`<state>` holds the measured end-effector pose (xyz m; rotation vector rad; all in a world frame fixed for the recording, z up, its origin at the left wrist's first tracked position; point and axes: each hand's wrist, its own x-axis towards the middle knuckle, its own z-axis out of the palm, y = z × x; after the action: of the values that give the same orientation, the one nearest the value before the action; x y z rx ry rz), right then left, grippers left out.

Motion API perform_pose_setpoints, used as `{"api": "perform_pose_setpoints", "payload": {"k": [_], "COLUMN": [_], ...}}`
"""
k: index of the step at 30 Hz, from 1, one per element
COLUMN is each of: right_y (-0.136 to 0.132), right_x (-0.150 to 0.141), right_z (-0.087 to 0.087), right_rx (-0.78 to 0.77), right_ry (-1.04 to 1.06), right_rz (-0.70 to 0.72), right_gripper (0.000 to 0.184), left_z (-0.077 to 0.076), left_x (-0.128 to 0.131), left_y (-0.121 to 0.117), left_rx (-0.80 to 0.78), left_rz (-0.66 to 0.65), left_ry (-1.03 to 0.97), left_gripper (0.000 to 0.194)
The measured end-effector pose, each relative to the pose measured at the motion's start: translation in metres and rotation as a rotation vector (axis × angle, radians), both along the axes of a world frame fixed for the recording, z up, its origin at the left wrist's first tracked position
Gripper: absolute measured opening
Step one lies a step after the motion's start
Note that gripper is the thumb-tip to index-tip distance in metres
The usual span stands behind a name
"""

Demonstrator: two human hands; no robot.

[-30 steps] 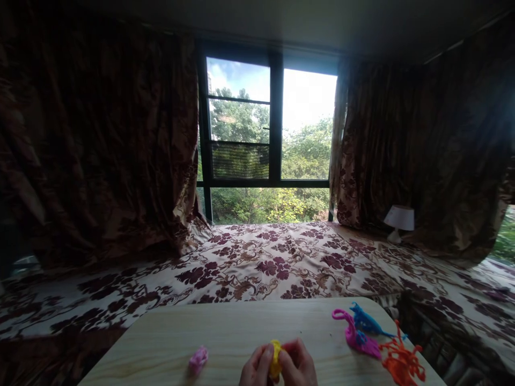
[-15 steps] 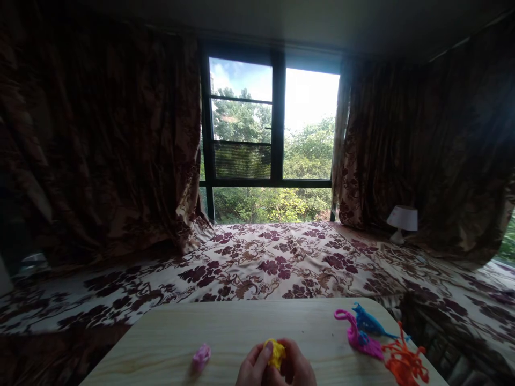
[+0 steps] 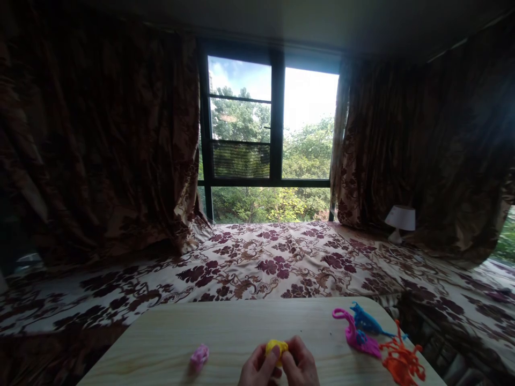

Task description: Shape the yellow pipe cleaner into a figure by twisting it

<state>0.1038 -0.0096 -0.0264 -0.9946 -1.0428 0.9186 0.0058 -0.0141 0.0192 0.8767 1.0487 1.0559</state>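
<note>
Turned between the fingers since a moment ago, the yellow lump sits above the desk, left hand and right hand both clamped on it, fingertips partly hidden, wrists cut off below.

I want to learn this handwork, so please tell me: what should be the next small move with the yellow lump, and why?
Perhaps a gentle press and turn between the fingertips: the left hand and right hand both hold the yellow lump, and its surface looks uneven.
</note>
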Motion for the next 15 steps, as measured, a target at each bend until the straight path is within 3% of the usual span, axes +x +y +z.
{"api": "perform_pose_setpoints", "payload": {"k": [4, 9, 15], "right_y": [0.002, 0.002, 0.003], "right_x": [-0.002, -0.005, -0.007], "right_z": [-0.007, -0.01, -0.012], "right_rx": [0.016, 0.052, 0.088], "right_ry": [0.02, 0.038, 0.126], "right_rz": [0.133, 0.145, 0.228], "right_gripper": [0.039, 0.042, 0.029], "left_z": [0.008, 0.016, 0.004], "left_x": [-0.007, -0.008, -0.005], "left_y": [-0.001, -0.005, -0.002], "left_rx": [0.02, 0.006, 0.044], "left_rz": [0.028, -0.015, -0.018], "left_ry": [-0.02, -0.048, -0.019], "left_gripper": [0.04, 0.039, 0.034]}}
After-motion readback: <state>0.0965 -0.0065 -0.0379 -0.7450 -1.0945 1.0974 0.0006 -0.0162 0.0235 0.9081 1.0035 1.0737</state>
